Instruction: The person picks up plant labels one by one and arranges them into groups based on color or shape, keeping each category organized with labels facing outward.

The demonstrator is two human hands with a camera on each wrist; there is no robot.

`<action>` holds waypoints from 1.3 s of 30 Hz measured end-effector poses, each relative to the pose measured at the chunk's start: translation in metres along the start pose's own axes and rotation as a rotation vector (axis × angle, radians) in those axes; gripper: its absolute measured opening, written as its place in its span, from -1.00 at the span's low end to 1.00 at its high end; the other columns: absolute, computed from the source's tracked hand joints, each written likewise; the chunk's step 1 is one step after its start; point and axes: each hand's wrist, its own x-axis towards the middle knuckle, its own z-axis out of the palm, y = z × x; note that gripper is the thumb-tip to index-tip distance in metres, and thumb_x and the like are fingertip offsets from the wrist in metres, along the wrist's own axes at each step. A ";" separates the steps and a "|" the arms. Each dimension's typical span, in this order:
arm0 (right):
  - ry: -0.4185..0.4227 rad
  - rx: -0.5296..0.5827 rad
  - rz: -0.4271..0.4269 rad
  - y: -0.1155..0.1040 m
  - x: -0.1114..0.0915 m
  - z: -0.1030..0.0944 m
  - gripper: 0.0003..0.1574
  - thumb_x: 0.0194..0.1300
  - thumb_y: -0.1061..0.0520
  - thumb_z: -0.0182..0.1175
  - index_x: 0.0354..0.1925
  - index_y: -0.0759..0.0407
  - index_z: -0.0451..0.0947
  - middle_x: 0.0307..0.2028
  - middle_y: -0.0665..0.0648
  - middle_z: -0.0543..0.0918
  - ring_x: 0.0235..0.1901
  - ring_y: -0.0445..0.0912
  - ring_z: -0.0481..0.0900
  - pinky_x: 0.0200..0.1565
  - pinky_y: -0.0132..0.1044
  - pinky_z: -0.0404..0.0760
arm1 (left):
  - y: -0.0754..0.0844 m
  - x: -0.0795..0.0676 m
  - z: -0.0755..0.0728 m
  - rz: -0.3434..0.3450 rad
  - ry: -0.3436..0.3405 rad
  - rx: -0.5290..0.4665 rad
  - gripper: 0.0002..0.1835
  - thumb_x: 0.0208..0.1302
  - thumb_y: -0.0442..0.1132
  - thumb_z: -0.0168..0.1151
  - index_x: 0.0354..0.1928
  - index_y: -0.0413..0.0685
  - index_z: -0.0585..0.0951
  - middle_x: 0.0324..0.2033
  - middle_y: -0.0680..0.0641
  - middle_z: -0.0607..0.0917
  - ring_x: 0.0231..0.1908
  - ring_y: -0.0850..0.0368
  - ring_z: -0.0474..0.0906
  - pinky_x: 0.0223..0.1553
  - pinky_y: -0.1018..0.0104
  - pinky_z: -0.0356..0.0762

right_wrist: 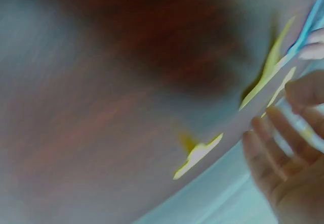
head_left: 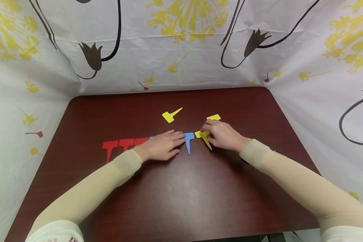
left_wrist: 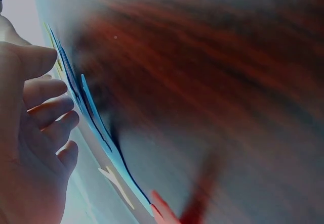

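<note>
T-shaped plastic plant labels lie in a row on the table. My left hand [head_left: 163, 146] is stretched flat over the middle of the row, hiding some blue labels, its fingertips at a blue label [head_left: 188, 141]. In the left wrist view, its fingers [left_wrist: 53, 102] are spread loosely above the blue edges. My right hand [head_left: 225, 134] hovers with bent fingers over a yellow label [head_left: 203, 135] right of the blue one. In the right wrist view, nothing shows between its thumb and fingers [right_wrist: 276, 143], and that yellow label [right_wrist: 266, 72] lies below them.
Several red labels [head_left: 110, 146] form the row's left part. Farther back lie a yellow label [head_left: 169, 116] with its point turned right and another yellow label [head_left: 213, 117] partly behind my right hand. Patterned white cloth [head_left: 181, 74] walls the dark wooden table [head_left: 169, 201] behind and at both sides.
</note>
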 end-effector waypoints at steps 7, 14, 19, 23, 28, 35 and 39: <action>-0.085 -0.008 -0.108 0.019 -0.002 0.004 -0.46 0.22 0.26 0.33 0.20 0.22 0.58 0.07 0.07 0.56 0.05 -0.03 0.53 -0.03 -0.10 0.64 | 0.000 0.002 0.000 -0.007 -0.011 -0.007 -0.32 0.48 0.06 0.11 0.52 -0.07 0.29 0.52 -0.05 0.22 0.51 0.06 0.08 0.51 0.10 -0.07; -0.079 -0.004 -0.100 0.022 -0.002 0.010 -0.52 0.22 0.15 0.35 0.12 0.21 0.62 -0.07 0.05 0.51 -0.14 -0.10 0.46 -0.16 -0.20 0.58 | 0.000 0.004 0.001 0.002 -0.007 0.013 -0.31 0.46 0.04 0.14 0.52 -0.07 0.29 0.52 -0.05 0.22 0.50 0.05 0.09 0.50 0.11 -0.07; -0.067 -0.001 -0.096 0.020 -0.002 0.013 -0.57 0.24 0.12 0.35 0.08 0.19 0.64 -0.14 0.06 0.52 -0.24 -0.13 0.41 -0.22 -0.24 0.52 | 0.000 0.004 0.000 0.007 -0.004 0.018 -0.30 0.45 0.03 0.16 0.52 -0.07 0.29 0.52 -0.04 0.22 0.50 0.04 0.11 0.50 0.11 -0.06; -0.052 0.002 -0.105 0.022 -0.001 0.015 -0.60 0.24 0.13 0.37 0.05 0.19 0.65 -0.16 0.07 0.53 -0.26 -0.13 0.41 -0.22 -0.25 0.52 | -0.001 0.004 0.000 0.017 -0.001 0.015 -0.31 0.44 0.02 0.17 0.51 -0.07 0.30 0.51 -0.05 0.23 0.49 0.04 0.12 0.50 0.11 -0.06; -0.033 0.010 -0.127 0.024 0.000 0.016 -0.64 0.23 0.14 0.37 0.00 0.18 0.66 -0.19 0.06 0.53 -0.28 -0.14 0.41 -0.21 -0.23 0.53 | -0.003 0.005 0.001 0.039 0.002 0.023 -0.33 0.46 0.01 0.15 0.51 -0.08 0.31 0.50 -0.06 0.25 0.49 0.04 0.13 0.51 0.10 -0.07; -0.031 0.019 -0.146 0.026 0.001 0.015 -0.65 0.23 0.17 0.36 0.00 0.17 0.67 -0.18 0.03 0.53 -0.23 -0.14 0.45 -0.17 -0.23 0.56 | -0.004 0.006 0.002 0.046 -0.004 0.024 -0.33 0.45 0.01 0.14 0.50 -0.08 0.31 0.50 -0.07 0.27 0.49 0.05 0.13 0.51 0.09 -0.08; -0.029 0.017 -0.148 0.028 0.001 0.016 -0.64 0.24 0.16 0.36 0.02 0.17 0.67 -0.17 0.02 0.53 -0.22 -0.14 0.47 -0.16 -0.22 0.57 | -0.004 0.006 0.001 0.035 -0.008 0.018 -0.33 0.44 0.01 0.16 0.50 -0.07 0.32 0.50 -0.06 0.27 0.49 0.06 0.13 0.51 0.09 -0.09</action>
